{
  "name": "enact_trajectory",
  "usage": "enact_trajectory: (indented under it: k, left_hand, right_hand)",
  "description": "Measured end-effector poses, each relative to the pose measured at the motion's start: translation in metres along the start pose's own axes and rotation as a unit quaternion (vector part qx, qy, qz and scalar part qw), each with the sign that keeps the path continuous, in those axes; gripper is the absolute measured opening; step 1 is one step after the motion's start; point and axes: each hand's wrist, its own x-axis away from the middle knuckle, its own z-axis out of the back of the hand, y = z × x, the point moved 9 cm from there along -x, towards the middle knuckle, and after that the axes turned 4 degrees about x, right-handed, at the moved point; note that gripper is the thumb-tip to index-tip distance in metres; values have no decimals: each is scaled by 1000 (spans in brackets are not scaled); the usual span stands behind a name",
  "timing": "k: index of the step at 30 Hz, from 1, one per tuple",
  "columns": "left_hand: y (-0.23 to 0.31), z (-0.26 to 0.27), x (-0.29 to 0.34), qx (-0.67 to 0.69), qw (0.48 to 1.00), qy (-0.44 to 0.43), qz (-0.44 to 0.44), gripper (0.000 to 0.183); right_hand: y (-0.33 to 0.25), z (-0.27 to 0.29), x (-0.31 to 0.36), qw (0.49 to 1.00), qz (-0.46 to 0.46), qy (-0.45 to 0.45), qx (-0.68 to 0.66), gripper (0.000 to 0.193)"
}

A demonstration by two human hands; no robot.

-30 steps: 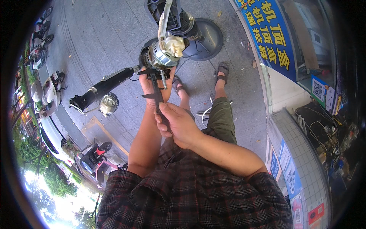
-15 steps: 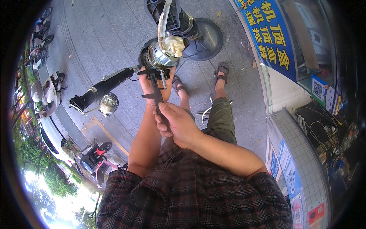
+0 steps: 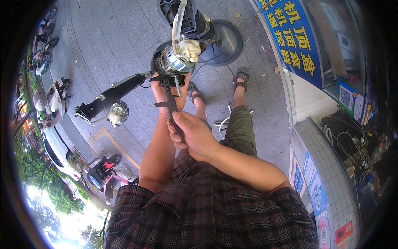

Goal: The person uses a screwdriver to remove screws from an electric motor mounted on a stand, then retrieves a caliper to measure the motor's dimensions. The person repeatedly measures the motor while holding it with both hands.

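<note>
A fan motor with a silvery metal body and a white plastic gearbox is held up at the top centre. My left hand is closed round its lower side, with most of the fingers hidden behind it. Out of the motor toward me points a metal shaft. Wrapped in my right hand is a dark caliper, its bar running up to the motor just left of the shaft. Whether the caliper's jaws touch the motor or the shaft, I cannot tell. A grey metal arm crosses above the gearbox.
A fan stand's round grey base stands on the paving beyond my feet. A black pole slants left, with another motor beside it. At right are a blue sign and a tiled counter; parked scooters line the left.
</note>
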Motion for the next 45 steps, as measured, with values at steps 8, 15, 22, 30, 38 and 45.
enact_trajectory:
  k: [8,15,22,30,38,45]
  left_hand:
    - [-1,-1,0,-1,1000,-5,-3,68]
    - [0,-2,0,0,1000,-6,0,68]
    - [0,1,0,3,1000,0,1,70]
    - [0,0,0,-5,1000,1,2,69]
    - [0,0,0,0,1000,-1,-1,69]
    - [-1,-1,-1,11,1000,-4,8,69]
  right_hand:
    - [0,1,0,1000,0,3,2,26]
    - [1,2,0,1000,-8,17,6,29]
    - [2,2,0,1000,-7,21,15,32]
    - [1,3,1,998,0,46,42,35]
    - [1,4,2,996,3,62,58,37]
    - [2,5,2,995,0,72,62,38]
